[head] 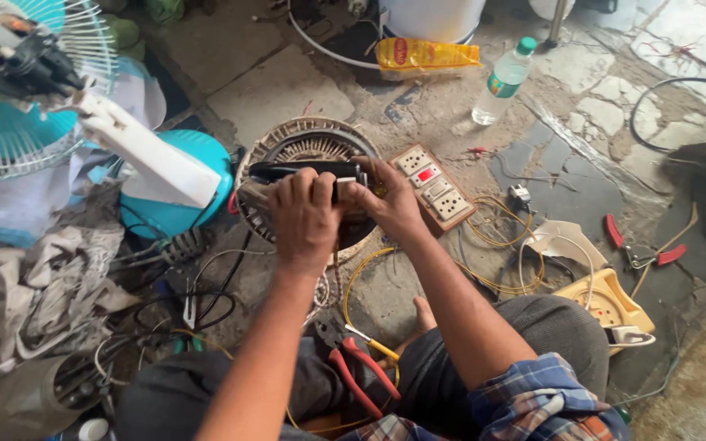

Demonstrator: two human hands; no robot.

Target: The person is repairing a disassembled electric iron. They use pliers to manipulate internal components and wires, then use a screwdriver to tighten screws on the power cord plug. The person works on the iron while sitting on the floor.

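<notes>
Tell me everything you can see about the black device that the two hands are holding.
The black device is long and narrow, with a glossy dark casing that looks like plastic and a paler, metallic-looking end on the right. It lies about level, held above a round ribbed motor part on the floor. The left hand grips its middle from the near side, fingers curled over the top; the right hand holds the paler end. Its underside is hidden.

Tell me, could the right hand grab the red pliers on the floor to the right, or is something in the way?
Probably not right now. The right hand is busy gripping the black device along with the left hand. The red pliers lie bare on the floor, nothing covering them, so it likely could after letting go.
</notes>
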